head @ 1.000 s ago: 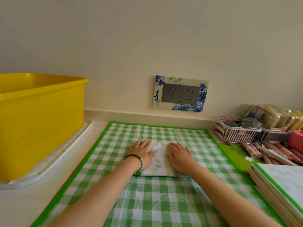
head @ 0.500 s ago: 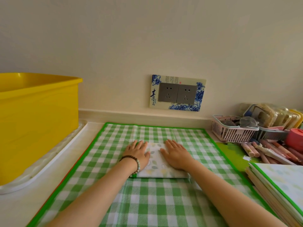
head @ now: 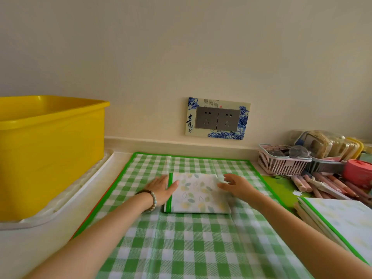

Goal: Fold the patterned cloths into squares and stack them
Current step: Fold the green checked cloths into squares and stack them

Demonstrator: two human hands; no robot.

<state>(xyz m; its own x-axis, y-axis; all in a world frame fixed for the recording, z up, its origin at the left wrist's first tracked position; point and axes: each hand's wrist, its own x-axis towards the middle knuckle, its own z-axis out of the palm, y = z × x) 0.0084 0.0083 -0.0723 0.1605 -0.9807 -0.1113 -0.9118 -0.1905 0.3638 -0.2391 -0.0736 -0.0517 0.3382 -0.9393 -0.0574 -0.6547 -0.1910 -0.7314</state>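
Note:
A leaf-patterned cloth (head: 198, 195), folded into a square with a green edge at its left, lies in the middle of a spread green checked cloth (head: 181, 248). My left hand (head: 161, 187) lies flat at the square's left edge, thumb on the leaf print. My right hand (head: 235, 185) hovers at the square's right edge with fingers spread and relaxed, holding nothing. A stack of folded leaf-patterned cloths (head: 340, 220) sits at the right.
A big yellow tub (head: 46, 150) stands on a white tray (head: 66, 198) at the left. At the back right are a pink basket (head: 281, 163), packets, a pink tin and several crayons (head: 322, 183). A double wall socket (head: 217, 118) is on the wall.
Both hands have slid apart from the top of the folded square to its left and right edges. The right hand has lifted off the cloth.

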